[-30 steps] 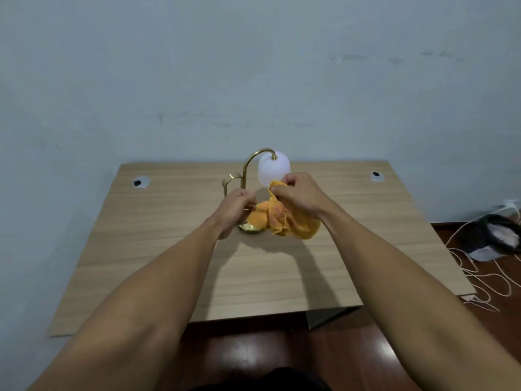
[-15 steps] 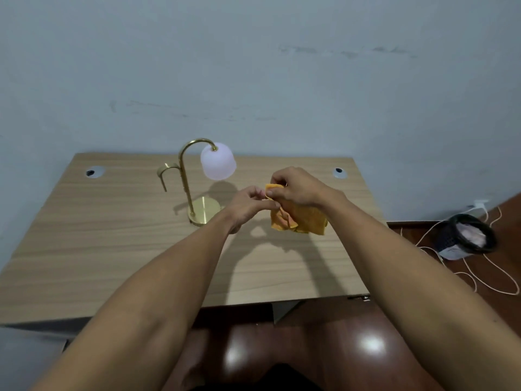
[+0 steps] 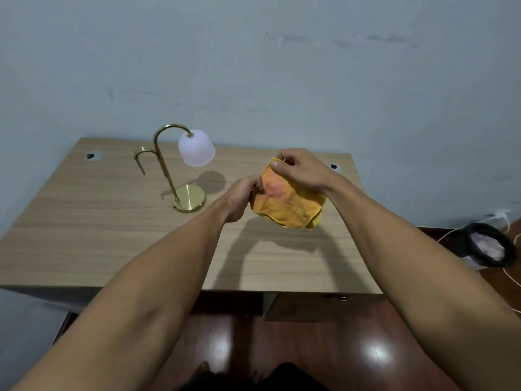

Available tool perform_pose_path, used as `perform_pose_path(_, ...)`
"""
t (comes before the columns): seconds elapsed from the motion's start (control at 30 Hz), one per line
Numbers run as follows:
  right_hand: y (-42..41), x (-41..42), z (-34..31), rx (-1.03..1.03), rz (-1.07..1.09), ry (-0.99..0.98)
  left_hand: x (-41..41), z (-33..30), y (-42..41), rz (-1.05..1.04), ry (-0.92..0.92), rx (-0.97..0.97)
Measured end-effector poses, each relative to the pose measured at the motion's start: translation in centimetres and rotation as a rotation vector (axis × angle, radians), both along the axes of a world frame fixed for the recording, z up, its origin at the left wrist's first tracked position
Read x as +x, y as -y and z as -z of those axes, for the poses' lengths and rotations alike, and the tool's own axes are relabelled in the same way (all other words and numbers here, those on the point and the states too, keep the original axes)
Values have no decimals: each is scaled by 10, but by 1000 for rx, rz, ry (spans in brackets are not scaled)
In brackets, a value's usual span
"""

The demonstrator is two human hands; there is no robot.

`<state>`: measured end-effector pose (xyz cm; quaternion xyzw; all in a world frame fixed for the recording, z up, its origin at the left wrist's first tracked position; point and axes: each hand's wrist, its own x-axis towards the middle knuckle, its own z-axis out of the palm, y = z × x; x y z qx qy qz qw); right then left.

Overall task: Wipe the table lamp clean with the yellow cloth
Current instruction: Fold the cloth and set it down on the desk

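Observation:
A small table lamp (image 3: 180,167) with a curved brass stem, round brass base and white shade stands upright on the wooden table (image 3: 84,235), left of centre. To its right, both hands hold the yellow cloth (image 3: 290,207) in the air above the table. My right hand (image 3: 298,170) pinches the cloth's top edge between thumb and fingers. Gripping its left edge is my left hand (image 3: 242,196). The cloth hangs spread, with a reddish stain near its upper part. Neither hand touches the lamp.
Two round cable holes (image 3: 91,156) (image 3: 334,166) sit near the table's back corners. A pale wall stands right behind the table. On the dark floor at the right lie a black bin (image 3: 490,245) and white cables (image 3: 507,275).
Both hands have left the lamp and moved right with the cloth. The bunched cloth now hangs spread between them. The view has shifted, so the lamp appears further left.

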<state>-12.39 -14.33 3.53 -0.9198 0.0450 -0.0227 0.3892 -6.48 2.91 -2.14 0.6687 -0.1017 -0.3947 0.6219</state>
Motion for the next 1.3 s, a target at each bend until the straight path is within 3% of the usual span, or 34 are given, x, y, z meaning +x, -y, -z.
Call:
perform_pose_path(0.13, 19, -4, 6, 113, 93, -13, 3, 6, -3, -6, -106, -5)
perform_pose_path(0.37, 28, -15, 49, 388, 232, -39, 21, 20, -10, -73, -88, -82)
perform_pose_path(0.6, 15, -30, 108, 396, 328, -64, 18, 42, -15, -34, -95, 93)
perform_pose_path(0.83, 0, -60, 173, 547, 473, -148, -8, 90, -6, -55, 24, 305)
perform_pose_path(1.0, 0, -83, 216, 597, 599, -202, -23, 132, -1, -34, -109, 310)
perform_pose_path(1.13, 10, -89, 245, 535, 628, -257, -30, 160, 8, -10, 141, 370)
perform_pose_path(1.3, 24, -87, 252, 402, 659, -253, -29, 177, 24, 76, 264, 485)
